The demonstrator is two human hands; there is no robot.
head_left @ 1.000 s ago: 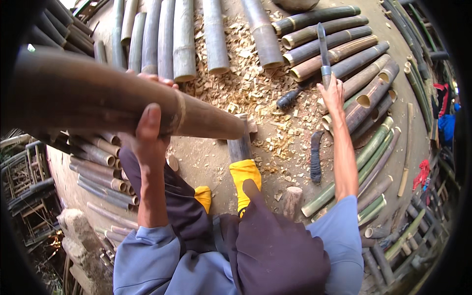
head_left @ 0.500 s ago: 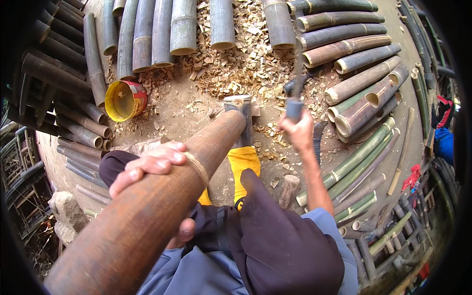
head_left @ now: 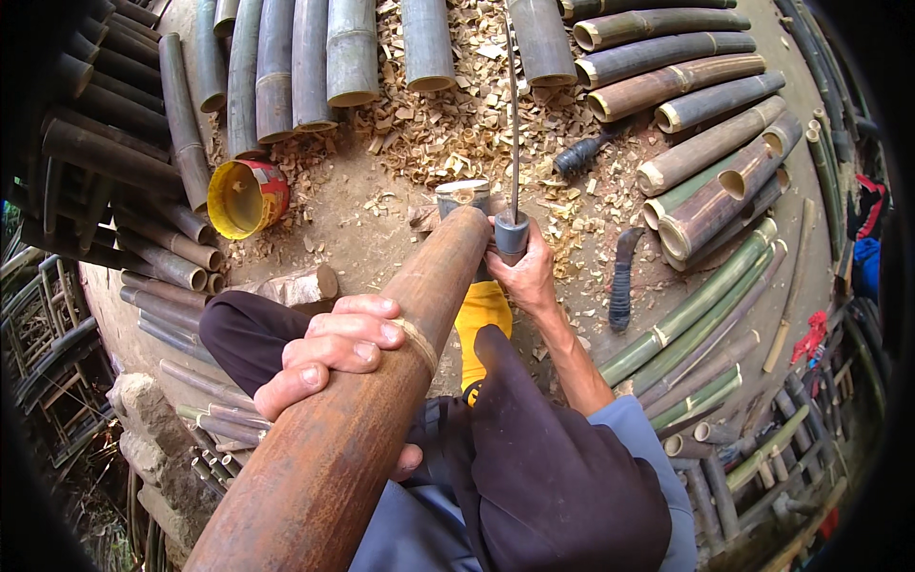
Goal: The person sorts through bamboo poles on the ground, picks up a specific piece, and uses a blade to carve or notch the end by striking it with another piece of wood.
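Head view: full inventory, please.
Held tube: one, brown, lower centre
Blade tool: one, grey, top centre
Bamboo tubes: many, grey-brown, top and sides
Bamboo poles: several, green, right
Wood chips: many, tan, top centre
Bucket: one, yellow-red, left
Curved tool: one, dark, right
Ribbed handle: one, black, right
Block: one, grey, centre
Log: one, brown, left
Rock: one, grey, left
Cloth: one, red, right
Footwear: one, yellow, centre
Trousers: one pair, purple, bottom
Shirt: one, blue, bottom
Left fingers: four plus thumb, bare, around held tube
Right fingers: count unclear, bare, around blade tool
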